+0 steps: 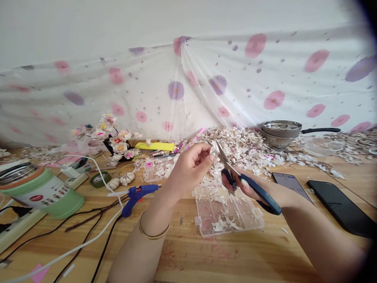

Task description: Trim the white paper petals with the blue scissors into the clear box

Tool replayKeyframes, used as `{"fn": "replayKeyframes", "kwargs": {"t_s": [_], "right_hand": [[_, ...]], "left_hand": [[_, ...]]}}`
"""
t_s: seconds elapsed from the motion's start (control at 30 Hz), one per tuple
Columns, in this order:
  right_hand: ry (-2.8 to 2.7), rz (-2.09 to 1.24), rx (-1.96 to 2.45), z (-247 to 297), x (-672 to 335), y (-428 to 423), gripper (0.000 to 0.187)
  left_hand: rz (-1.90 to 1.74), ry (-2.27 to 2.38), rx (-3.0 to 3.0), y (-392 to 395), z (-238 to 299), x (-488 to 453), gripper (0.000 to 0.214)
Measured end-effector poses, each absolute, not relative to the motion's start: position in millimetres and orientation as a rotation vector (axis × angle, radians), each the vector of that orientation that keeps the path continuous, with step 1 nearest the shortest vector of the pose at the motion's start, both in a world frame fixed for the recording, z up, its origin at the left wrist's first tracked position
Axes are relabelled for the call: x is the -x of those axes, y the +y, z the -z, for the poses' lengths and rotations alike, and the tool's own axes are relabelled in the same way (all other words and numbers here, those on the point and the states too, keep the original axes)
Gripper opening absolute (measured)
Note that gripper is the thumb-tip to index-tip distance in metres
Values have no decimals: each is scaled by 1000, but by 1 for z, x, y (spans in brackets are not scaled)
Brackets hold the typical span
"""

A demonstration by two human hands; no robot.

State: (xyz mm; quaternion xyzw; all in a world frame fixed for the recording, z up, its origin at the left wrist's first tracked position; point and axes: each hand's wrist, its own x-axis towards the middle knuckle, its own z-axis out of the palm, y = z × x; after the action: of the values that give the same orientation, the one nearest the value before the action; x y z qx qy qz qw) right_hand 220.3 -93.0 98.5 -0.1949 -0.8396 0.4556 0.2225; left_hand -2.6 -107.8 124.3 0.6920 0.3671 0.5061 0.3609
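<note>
Pinching white piece [215, 152] with left hand [190, 163]; gripping scissors [255, 188] with right hand [269, 188]. At 8 o'clock in view: illegible label [48, 197] on green container [70, 205].

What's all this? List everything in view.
Scissors: one, blue handles, centre
Small piece: one, whitish, by scissors
Compartment box: one, clear, front centre
Scraps: many, off-white, heaped behind
Glue gun: one, blue, left
Flowers: several, whitish, back left
Flat strip: one, yellow, back
Tape roll: one, green, left
Container: one, green, far left
Cables: several, black and white, left
Phones: two, dark, right
Cookware: two, silvery, back right
Floral sheet: seemingly one, white, wall
Table: one, brown, below
Bracelet: one, gold, left arm
Left hand: one, centre, pinching piece
Right hand: one, centre, holding scissors
</note>
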Motion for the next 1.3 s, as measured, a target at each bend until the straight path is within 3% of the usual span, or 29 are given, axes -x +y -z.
{"fn": "replayKeyframes", "kwargs": {"t_s": [0.3, 0.53, 0.8, 1.3], "right_hand": [[-2260, -1292, 549, -98, -221, -90, 43], [-2252, -1337, 634, -108, -220, -93, 55], [-2156, -1497, 561, -105, -225, -87, 49], [-2166, -1597, 815, -109, -242, -76, 51]], "left_hand": [[-1223, 942, -1779, -104, -119, 1, 20], [-1216, 945, -1784, -106, -123, 2, 16], [-1200, 951, -1754, -108, -125, 3, 15], [-1073, 981, -1769, -103, -124, 7, 17]]}}
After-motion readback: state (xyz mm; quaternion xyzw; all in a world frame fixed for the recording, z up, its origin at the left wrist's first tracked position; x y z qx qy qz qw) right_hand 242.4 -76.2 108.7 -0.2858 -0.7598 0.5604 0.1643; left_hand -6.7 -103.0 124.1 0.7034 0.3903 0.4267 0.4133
